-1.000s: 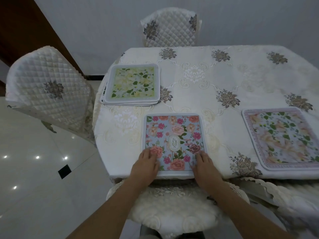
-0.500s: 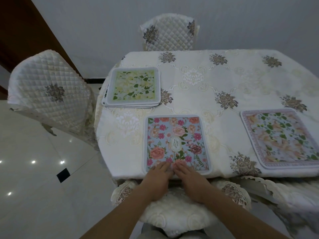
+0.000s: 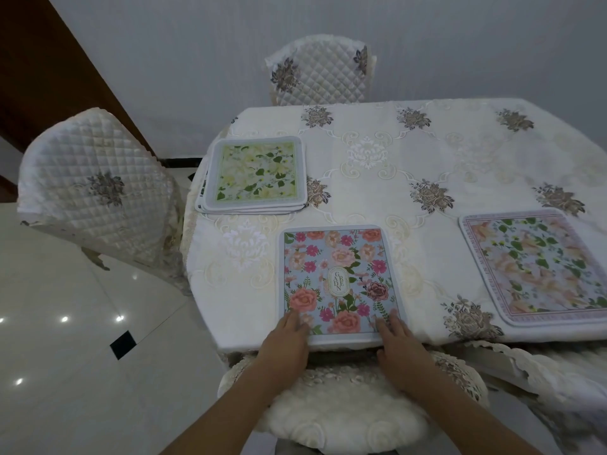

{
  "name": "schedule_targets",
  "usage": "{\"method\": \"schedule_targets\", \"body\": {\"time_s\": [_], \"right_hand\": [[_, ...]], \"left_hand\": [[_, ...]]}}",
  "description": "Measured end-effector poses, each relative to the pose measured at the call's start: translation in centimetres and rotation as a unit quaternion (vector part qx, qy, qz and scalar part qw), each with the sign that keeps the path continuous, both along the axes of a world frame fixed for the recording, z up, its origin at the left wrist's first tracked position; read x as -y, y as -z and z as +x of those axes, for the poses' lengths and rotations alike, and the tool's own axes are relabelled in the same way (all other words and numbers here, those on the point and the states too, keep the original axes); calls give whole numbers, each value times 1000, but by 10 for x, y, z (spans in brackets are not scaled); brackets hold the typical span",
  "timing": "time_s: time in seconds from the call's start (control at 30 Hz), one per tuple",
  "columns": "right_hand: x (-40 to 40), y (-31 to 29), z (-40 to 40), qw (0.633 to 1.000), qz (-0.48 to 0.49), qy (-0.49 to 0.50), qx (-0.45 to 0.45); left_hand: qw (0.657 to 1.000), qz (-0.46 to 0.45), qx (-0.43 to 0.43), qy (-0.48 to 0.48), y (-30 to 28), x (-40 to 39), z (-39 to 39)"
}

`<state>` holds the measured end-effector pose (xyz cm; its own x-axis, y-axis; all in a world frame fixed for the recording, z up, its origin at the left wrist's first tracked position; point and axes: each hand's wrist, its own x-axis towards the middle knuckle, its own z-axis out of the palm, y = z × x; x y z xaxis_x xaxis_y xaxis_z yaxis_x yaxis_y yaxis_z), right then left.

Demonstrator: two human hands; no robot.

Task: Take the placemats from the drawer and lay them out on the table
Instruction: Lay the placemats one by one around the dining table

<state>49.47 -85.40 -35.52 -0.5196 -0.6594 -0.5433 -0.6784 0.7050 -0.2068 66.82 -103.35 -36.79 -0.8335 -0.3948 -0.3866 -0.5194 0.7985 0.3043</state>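
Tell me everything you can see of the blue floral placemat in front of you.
The blue floral placemat is a rounded-corner rectangle with a pale border, pink and peach roses, and a central oval label reading GARDEN. It lies flat at the tablecloth's near edge. The left hand and right hand press its near corners.

Pale grey wall [image 3: 197,44] behind, with a dark brown wooden panel [image 3: 42,70] on the left. Glossy white tile floor [image 3: 65,372] was catching little ceiling light reflections, plus one small black inset tile [image 3: 123,344]. Table [image 3: 443,159] had a cream embroidered cloth, and quilted cream chairs [image 3: 95,188] stood around it
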Motion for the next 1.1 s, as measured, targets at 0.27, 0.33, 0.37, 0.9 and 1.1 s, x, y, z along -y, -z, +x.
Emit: {"method": "schedule_targets", "body": {"time_s": [0.27, 0.33, 0.37, 0.9, 1.1], "right_hand": [[39, 2, -38, 999, -43, 18, 0], [50, 3, -49, 999, -46, 23, 1], [56, 4, -54, 999, -47, 26, 4], [149, 13, -128, 997, -68, 31, -8], [185, 14, -116, 998, -58, -34, -14]], "left_hand": [[999, 10, -30, -33, 4, 32, -46], [999, 12, -24, -40, 5, 43, -57], [999, 8, -18, -43, 5, 49, -62], [999, -30, 4, -38, 13, 120, -139], [1000, -20, 21, 9, 15, 126, -173]]}}
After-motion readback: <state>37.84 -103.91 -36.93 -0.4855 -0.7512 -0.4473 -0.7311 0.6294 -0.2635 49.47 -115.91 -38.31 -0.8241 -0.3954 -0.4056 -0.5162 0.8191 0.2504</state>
